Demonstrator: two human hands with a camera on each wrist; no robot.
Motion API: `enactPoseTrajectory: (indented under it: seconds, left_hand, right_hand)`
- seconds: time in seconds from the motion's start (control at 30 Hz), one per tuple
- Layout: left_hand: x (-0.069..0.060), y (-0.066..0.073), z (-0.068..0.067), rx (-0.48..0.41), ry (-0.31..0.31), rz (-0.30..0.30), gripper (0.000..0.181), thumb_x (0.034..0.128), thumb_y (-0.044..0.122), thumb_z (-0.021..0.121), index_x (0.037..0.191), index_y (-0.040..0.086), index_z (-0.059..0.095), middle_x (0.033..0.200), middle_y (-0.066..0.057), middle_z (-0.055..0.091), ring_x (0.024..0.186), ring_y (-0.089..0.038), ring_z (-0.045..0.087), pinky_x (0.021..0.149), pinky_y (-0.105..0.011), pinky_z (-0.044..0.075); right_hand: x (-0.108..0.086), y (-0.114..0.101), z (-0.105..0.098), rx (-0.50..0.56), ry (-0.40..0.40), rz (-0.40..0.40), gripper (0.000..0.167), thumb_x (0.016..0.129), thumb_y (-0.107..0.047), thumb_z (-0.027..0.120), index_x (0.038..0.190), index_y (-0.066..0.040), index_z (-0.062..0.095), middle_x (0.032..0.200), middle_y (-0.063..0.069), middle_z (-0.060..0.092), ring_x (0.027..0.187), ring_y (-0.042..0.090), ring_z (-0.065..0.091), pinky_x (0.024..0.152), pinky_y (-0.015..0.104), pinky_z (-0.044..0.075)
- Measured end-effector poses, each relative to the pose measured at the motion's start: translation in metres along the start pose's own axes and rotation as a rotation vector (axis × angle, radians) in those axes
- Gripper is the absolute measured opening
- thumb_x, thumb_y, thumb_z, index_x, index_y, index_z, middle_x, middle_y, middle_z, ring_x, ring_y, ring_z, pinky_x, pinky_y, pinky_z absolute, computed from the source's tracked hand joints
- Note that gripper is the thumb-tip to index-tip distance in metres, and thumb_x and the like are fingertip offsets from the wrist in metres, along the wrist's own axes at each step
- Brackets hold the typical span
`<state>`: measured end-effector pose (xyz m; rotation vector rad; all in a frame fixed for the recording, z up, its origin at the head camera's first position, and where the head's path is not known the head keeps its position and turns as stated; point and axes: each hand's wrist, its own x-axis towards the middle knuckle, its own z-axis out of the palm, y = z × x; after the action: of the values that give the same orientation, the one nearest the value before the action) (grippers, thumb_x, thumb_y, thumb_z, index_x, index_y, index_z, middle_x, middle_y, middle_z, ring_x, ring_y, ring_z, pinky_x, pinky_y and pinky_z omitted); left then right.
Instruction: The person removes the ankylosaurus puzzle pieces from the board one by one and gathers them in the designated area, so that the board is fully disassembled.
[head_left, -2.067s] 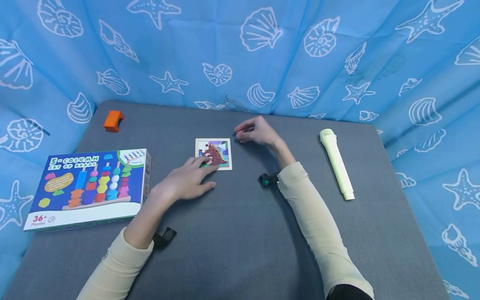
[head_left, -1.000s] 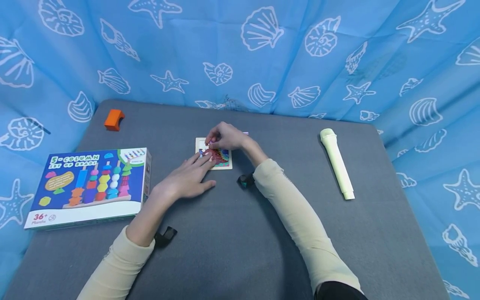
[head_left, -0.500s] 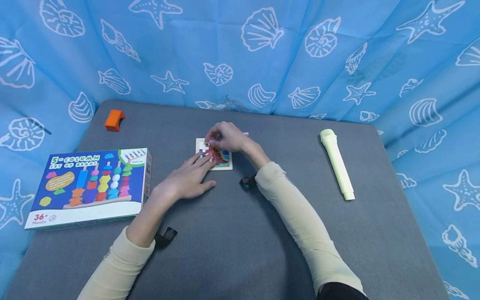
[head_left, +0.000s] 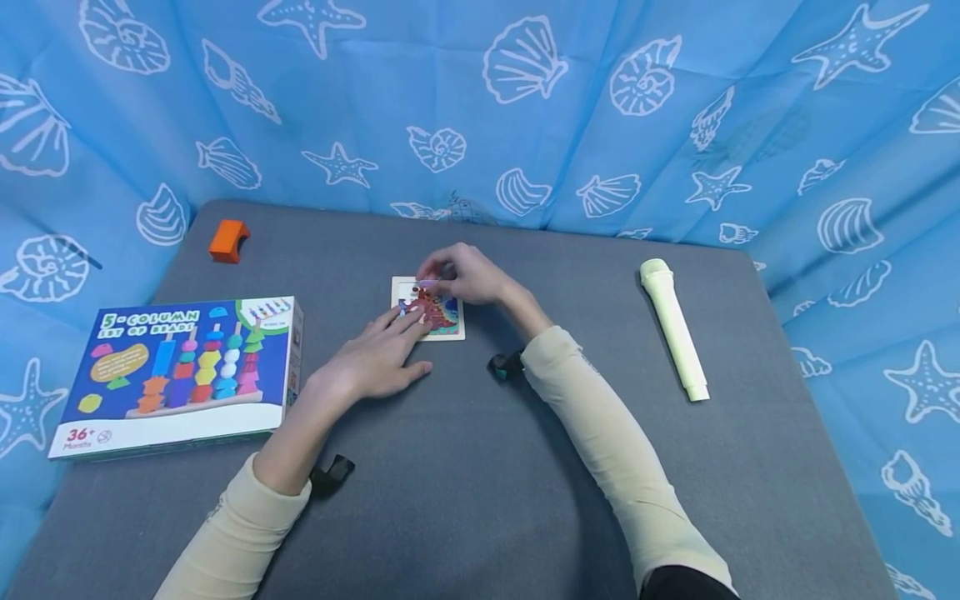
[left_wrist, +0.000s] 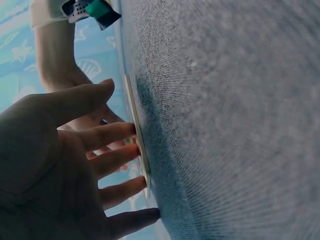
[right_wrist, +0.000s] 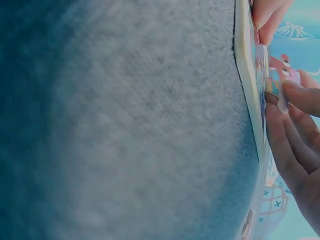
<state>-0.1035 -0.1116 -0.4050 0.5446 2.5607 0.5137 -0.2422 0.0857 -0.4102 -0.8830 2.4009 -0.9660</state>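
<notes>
Puzzle piece (right_wrist: 286,75) pinched, partly hidden by right fingers (right_wrist: 303,98).

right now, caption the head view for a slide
Left fingers rest on a puzzle while right fingers pinch a piece over it, box at left.

There are two loose pieces (right_wrist: 291,75), one puzzle (head_left: 446,318), one box (head_left: 176,375), one block (head_left: 226,242), one rod (head_left: 674,329).

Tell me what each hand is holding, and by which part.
The right hand pinches a puzzle piece near its edge, thumb on the printed side. The left hand grips nothing; its fingertips rest on the puzzle.
</notes>
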Motion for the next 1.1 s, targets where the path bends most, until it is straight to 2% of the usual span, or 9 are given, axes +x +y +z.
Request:
enactPoseTrajectory:
  seconds: [0.2,0.43,0.6,0.73,0.83,1.1]
  left_hand:
    - [0.001,0.001,0.001,-0.003,-0.002,-0.005,0.073,0.1114,0.042,0.058,0.172,0.013,0.031,0.184,-0.011,0.017,0.172,-0.042,0.006,0.134,-0.072,0.017]
    - [0.001,0.001,0.001,-0.012,0.0,-0.009,0.073,0.1112,0.042,0.058,0.172,0.014,0.031,0.184,-0.011,0.017,0.172,-0.042,0.006,0.134,-0.072,0.017]
    - [0.0,0.001,0.001,-0.012,-0.004,-0.011,0.073,0.1114,0.042,0.058,0.173,0.013,0.03,0.184,-0.011,0.017,0.172,-0.043,0.006,0.135,-0.071,0.017]
    - [-0.001,0.001,0.001,-0.013,-0.008,-0.017,0.073,0.1114,0.042,0.058,0.173,0.014,0.03,0.184,-0.011,0.017,0.172,-0.043,0.006,0.135,-0.071,0.017]
    - [-0.001,0.002,0.001,-0.015,-0.005,-0.015,0.073,0.1114,0.042,0.058,0.173,0.014,0.031,0.184,-0.011,0.017,0.172,-0.042,0.006,0.134,-0.071,0.017]
    - [-0.002,0.001,0.002,-0.031,0.014,0.005,0.073,0.1113,0.04,0.059,0.173,0.013,0.031,0.184,-0.012,0.018,0.172,-0.043,0.007,0.134,-0.072,0.017]
  right_hand:
    - [-0.005,0.003,-0.006,0.073,0.038,-0.013,0.018,0.104,-0.006,0.07,0.12,-0.004,0.079,0.114,0.014,0.079,0.112,0.025,0.073,0.103,0.039,0.063]
    - [-0.021,0.019,-0.016,0.217,0.045,0.036,0.021,0.102,-0.001,0.072,0.122,0.0,0.078,0.111,0.017,0.074,0.101,0.027,0.076,0.087,0.037,0.067]
    - [-0.034,0.029,-0.028,0.22,0.051,0.064,0.022,0.102,-0.005,0.073,0.123,-0.002,0.079,0.115,0.017,0.077,0.096,0.025,0.079,0.085,0.04,0.068]
    - [-0.047,0.036,-0.039,0.207,0.062,0.102,0.024,0.102,-0.006,0.074,0.126,-0.004,0.079,0.123,0.018,0.079,0.097,0.025,0.08,0.088,0.043,0.068]
    - [-0.054,0.043,-0.047,0.233,0.085,0.129,0.026,0.102,-0.004,0.073,0.127,-0.001,0.077,0.125,0.021,0.078,0.098,0.025,0.08,0.091,0.044,0.068]
    - [-0.069,0.064,-0.063,0.305,0.157,0.204,0.025,0.102,-0.001,0.071,0.126,0.004,0.077,0.123,0.024,0.077,0.091,0.015,0.078,0.088,0.037,0.068]
